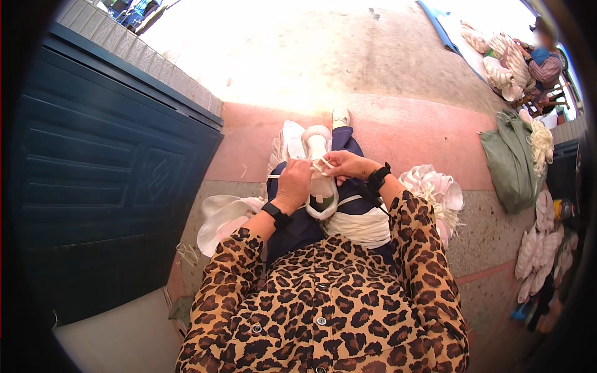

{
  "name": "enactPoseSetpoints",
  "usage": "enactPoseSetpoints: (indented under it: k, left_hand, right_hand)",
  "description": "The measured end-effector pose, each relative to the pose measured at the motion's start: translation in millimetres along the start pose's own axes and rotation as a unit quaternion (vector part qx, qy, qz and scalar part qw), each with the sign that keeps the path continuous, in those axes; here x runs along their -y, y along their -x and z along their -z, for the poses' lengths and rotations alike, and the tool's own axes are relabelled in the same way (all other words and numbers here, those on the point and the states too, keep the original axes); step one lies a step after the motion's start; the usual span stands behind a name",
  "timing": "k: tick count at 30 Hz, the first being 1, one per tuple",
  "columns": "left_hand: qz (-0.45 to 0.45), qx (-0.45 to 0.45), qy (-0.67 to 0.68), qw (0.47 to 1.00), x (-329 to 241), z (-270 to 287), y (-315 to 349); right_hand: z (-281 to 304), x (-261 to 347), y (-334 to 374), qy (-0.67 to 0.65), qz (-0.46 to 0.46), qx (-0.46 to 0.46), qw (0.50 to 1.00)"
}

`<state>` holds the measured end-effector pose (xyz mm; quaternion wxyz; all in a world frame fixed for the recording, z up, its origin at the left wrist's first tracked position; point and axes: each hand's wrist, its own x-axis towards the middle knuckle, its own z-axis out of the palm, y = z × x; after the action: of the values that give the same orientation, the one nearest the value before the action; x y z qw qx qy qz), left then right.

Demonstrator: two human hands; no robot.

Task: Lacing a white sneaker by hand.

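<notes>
A white and pale-pink shoe upper lies lengthwise over my lap, its toe pointing away from me and its heel opening nearest my body. My left hand is closed at the left edge of its lacing area, fingertips partly hidden. A short white lace end sticks out to the left of that hand. From the other side, my right hand pinches a white shoelace over the eyelets. Under my right forearm, a thick bundle of white laces rests across my thigh.
More pale uppers lie just beyond my left hand, with piles on the left and right. A dark blue panelled door stands at left. A green sack and strung bundles are at right; another person sits far right.
</notes>
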<state>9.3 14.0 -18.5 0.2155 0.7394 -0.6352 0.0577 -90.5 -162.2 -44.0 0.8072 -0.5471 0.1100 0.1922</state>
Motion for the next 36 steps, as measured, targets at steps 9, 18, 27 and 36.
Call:
enactPoseSetpoints:
  k: [9,18,27,36]
  left_hand:
    - [0.185,0.27,0.033,0.944,3.9,17.8,-2.6]
    - [-0.239,0.057,-0.158,0.956,35.7,67.0,45.9]
    - [0.074,0.143,-0.091,0.983,51.7,80.7,81.9]
    - [0.217,0.031,0.201,0.955,19.0,24.8,20.2]
  right_hand:
    - [-13.5,3.1,11.6,-0.002,0.022,-0.09,0.996]
    - [-61.1,-10.0,14.5,0.464,0.192,-0.337,0.796]
    - [-30.0,-2.6,95.1,0.292,0.132,-0.32,0.892]
    - [18.4,-38.6,216.1,-0.28,0.202,-0.438,0.83]
